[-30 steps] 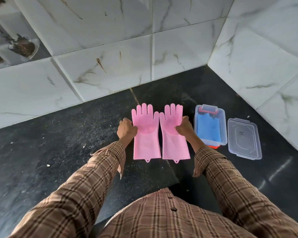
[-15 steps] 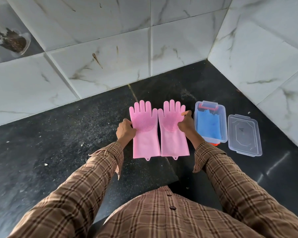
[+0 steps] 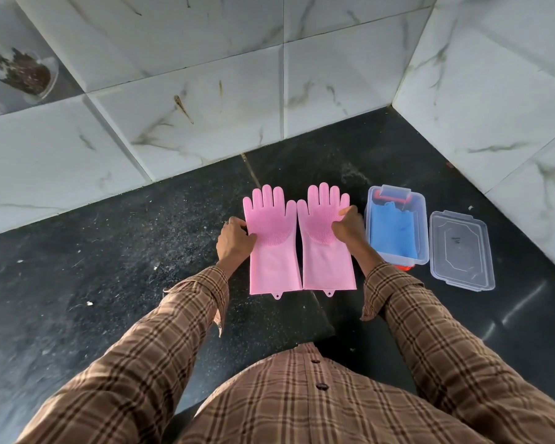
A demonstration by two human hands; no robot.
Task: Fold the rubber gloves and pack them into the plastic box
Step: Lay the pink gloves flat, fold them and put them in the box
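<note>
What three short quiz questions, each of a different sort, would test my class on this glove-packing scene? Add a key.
1. True or false: the plastic box has its lid on.
2. Multiple choice: what colour is the folded item already in the box? A) pink B) blue C) green
3. Fill the gap: the two pink gloves lie flat with their fingers pointing ____ the person.

Key
1. False: the clear lid lies on the dark counter, to the right of the box.
2. B: a blue glove.
3. Away from. The left hand rests at the left glove's outer edge and the right hand on the right glove's outer edge.
</note>
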